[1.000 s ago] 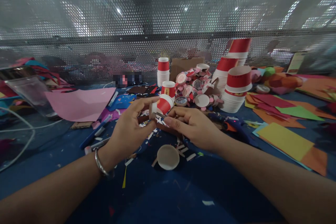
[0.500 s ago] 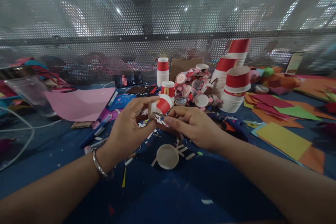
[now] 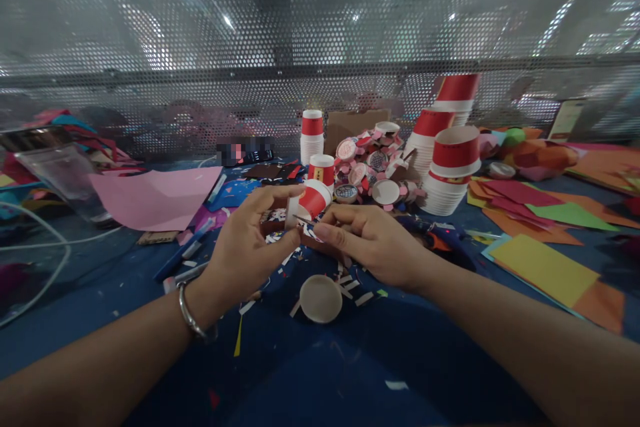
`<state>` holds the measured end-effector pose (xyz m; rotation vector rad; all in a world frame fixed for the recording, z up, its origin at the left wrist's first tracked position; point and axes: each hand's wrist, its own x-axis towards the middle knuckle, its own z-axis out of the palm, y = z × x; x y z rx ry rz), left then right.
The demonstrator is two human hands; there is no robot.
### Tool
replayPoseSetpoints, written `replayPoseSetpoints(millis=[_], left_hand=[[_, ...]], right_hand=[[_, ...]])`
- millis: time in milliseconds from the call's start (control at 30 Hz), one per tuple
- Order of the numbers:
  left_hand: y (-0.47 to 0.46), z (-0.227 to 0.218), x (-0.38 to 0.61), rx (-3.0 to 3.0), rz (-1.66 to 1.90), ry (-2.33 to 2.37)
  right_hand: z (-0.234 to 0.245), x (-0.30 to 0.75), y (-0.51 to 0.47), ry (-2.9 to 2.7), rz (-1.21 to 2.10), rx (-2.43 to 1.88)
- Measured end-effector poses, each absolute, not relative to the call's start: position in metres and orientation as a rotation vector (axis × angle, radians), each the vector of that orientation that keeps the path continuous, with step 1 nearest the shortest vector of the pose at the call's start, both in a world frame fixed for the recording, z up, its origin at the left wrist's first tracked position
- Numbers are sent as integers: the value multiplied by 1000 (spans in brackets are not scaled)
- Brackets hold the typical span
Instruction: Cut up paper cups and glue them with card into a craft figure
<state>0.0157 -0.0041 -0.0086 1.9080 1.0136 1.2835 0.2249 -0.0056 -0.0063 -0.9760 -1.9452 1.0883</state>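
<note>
My left hand (image 3: 247, 230) is closed on a red and white paper cup (image 3: 316, 197), tipped on its side, with thumb and fingers at its white end. Between the thumb and fingers of my right hand (image 3: 370, 240) is a thin dark blade (image 3: 303, 219), its tip against that white end. The blade's handle is hidden in the palm, so its exact kind does not show. Below the hands, a round paper cup base (image 3: 321, 298) lies on the blue tabletop among white paper strips (image 3: 350, 284).
Behind the hands stand paper cup stacks (image 3: 443, 193) and a heap of cut cup bottoms (image 3: 367, 163). Coloured paper sheets (image 3: 545, 267) lie at right, near a blue tool with orange parts (image 3: 443, 237). At left are pink paper (image 3: 155, 193), a clear jar (image 3: 60, 173) and a white cable (image 3: 65, 250).
The blade's visible part has shifted slightly against the cup's white end. Both hands keep the same grip, and the whole view has moved a little.
</note>
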Motion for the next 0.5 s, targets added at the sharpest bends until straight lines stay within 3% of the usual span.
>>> replayPoseSetpoints(millis=[500], left_hand=[[-6, -4, 15, 2086, 1229, 1213]], right_hand=[[-6, 225, -3, -1806, 1285, -929]])
